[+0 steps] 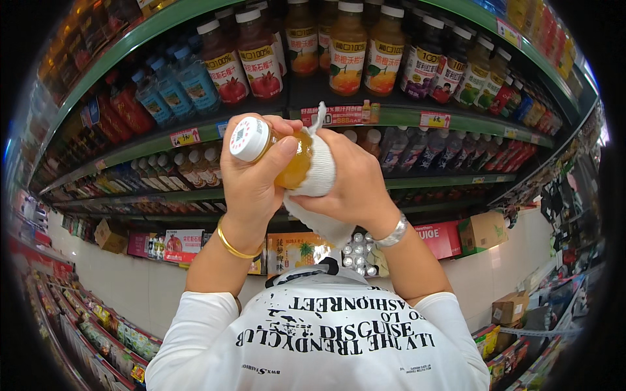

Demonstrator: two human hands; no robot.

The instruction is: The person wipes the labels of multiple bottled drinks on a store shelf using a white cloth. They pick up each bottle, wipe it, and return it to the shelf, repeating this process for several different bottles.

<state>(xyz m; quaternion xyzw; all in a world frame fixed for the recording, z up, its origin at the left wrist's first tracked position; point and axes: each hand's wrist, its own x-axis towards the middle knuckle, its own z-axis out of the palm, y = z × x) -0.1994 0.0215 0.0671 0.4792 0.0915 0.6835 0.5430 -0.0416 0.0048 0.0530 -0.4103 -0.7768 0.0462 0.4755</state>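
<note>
A bottle of orange-yellow juice [296, 161] with a white cap [249, 139] is held tilted in front of the shelves, its cap end towards the left. My left hand [254, 168] grips it just below the cap, the thumb lying across the bottle. My right hand [349, 178] presses a white ribbed cloth [318, 168] around the bottle's other end. Part of the cloth hangs below the right hand, and a twisted corner sticks up above it. The cloth hides the lower part of the bottle.
Juice bottles [347, 54] line the green-edged shelf [391, 117] ahead, with blue-capped bottles [195, 80] at its left. More bottles [440, 149] fill the shelf below. Cartons [293, 251] and a cardboard box [481, 232] stand at the bottom. Snack racks [102, 327] flank the aisle.
</note>
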